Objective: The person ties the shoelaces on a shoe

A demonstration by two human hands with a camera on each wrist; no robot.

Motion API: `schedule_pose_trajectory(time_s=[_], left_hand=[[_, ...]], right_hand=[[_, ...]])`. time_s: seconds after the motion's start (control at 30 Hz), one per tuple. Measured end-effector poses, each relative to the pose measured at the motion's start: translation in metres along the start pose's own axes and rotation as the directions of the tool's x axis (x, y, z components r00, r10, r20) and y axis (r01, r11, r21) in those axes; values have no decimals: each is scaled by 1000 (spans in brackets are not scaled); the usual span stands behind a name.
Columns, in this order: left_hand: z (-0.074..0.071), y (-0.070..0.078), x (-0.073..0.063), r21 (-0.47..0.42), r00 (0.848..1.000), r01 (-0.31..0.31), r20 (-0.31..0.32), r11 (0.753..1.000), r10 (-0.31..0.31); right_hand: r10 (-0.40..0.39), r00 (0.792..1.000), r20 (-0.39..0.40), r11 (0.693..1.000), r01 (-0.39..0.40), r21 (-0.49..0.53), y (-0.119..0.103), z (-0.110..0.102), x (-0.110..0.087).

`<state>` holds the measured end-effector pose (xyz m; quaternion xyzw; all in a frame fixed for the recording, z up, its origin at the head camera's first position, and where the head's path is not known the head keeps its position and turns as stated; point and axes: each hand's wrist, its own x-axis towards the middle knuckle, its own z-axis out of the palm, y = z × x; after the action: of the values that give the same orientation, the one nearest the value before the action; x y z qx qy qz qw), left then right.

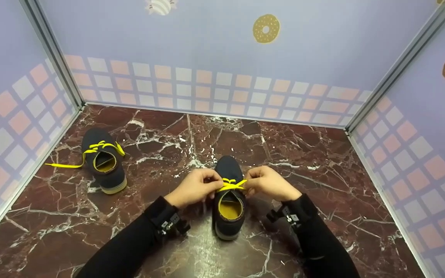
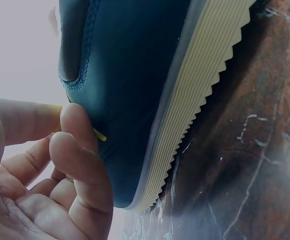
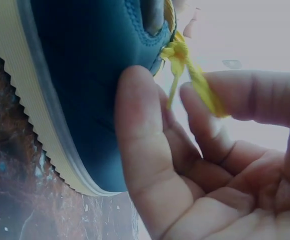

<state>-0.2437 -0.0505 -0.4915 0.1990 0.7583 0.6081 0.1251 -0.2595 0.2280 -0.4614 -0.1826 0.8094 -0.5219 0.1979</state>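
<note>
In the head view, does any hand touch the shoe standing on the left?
No, both the left hand and right hand hold the yellow shoelace of the other shoe.

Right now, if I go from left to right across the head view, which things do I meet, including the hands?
Loose lace end → first dark shoe → left hand → second dark shoe → right hand.
</note>
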Motion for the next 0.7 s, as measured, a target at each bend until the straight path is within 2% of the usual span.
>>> schedule_pose_trajectory(time_s=[0.37, 0.6, 0.7], left_hand=[[1, 1, -2, -24, 999, 29, -12, 999, -29], [3, 0, 0, -33, 1000, -10, -30, 999, 9], [4, -1, 0, -34, 999, -22, -31, 999, 21]], right_hand=[[-44, 995, 86, 999, 46, -27, 2, -6, -2], [-119, 981, 151, 979, 142, -149, 1, -13, -3], [-128, 978, 164, 966, 161, -203, 1, -14, -4]])
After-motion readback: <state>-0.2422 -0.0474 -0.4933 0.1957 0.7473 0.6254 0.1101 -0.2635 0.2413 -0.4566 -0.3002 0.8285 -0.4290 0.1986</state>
